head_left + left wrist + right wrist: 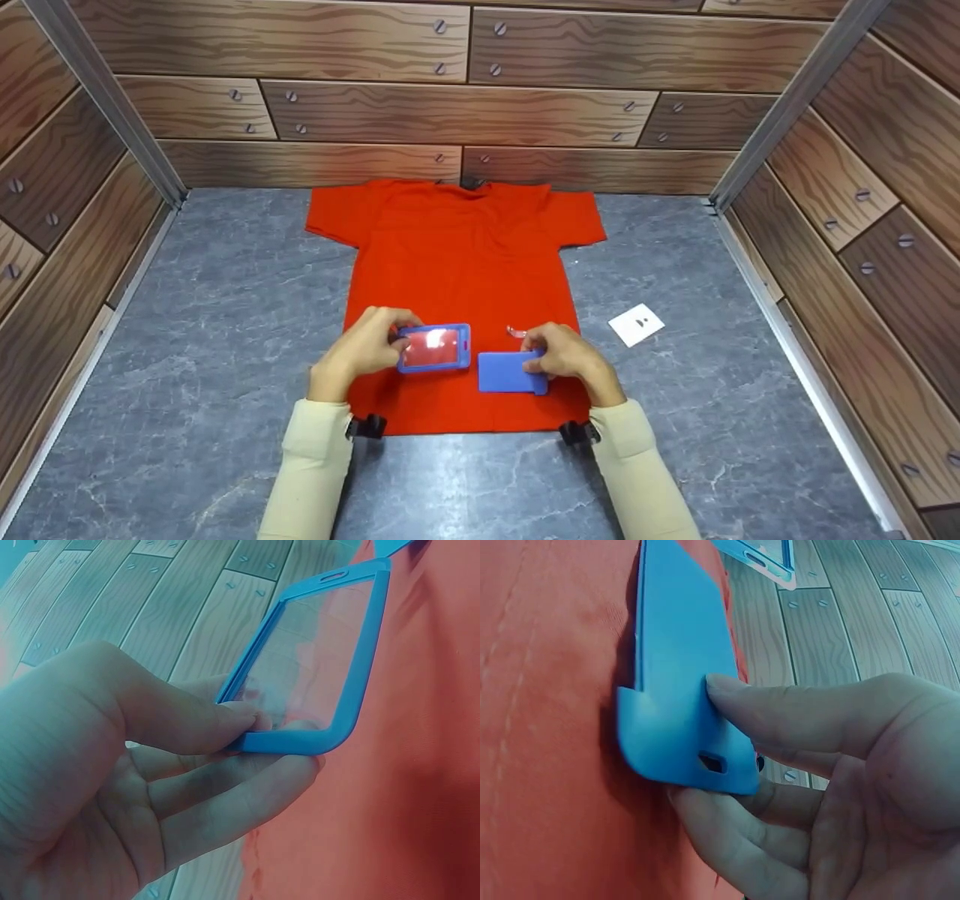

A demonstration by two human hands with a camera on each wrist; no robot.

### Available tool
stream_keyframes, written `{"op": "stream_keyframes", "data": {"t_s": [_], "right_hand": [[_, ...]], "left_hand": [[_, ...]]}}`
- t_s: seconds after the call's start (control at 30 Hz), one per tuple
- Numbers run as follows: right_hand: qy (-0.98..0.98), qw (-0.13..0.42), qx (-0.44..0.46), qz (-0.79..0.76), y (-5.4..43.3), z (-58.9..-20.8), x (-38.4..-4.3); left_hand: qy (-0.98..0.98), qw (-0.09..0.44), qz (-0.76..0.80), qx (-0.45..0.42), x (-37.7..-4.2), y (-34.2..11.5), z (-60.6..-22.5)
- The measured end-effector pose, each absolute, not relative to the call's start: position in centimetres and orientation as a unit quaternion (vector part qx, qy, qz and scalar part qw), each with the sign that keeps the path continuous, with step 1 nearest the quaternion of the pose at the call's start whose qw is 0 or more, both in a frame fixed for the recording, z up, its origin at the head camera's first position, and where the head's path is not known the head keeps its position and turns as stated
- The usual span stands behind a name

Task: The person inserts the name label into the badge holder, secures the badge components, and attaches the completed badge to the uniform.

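My left hand (362, 352) pinches a blue card holder frame (351, 701) by one short end, thumb on its clear window and fingers beneath. Red shirt fabric shows through the window in the head view. My right hand (564, 352) grips a flat blue sliding panel (679, 637) between thumb and fingers. The panel has a wider end with a small slot near my fingertips. Both blue pieces are held side by side, a small gap apart, over the lower part of a red T-shirt (465, 277).
Beside the right hand, a small clear strip (515, 331) lies on the shirt. A white card (636, 324) with dark marks rests on the grey marbled surface (675, 255) to the right. Wood-patterned walls (465, 112) stand at the back and both sides.
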State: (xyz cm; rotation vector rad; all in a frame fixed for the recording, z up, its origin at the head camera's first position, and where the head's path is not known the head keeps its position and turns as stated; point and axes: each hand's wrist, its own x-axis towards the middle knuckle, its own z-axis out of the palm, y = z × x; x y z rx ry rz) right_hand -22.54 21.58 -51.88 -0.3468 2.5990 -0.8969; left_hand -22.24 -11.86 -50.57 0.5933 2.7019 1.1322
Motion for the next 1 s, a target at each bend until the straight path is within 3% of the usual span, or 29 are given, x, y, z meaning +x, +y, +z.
{"op": "stream_keyframes", "data": {"t_s": [0.33,1.0], "right_hand": [[0.934,0.155,-0.147,-0.288,21.70,-51.50,-22.82],[0.930,0.165,-0.177,-0.275,21.72,-51.48,-22.51]], "left_hand": [[0.903,0.072,0.375,0.195,-22.39,-11.88,-50.25],[0.902,0.077,0.378,0.196,-22.36,-11.81,-50.51]]}}
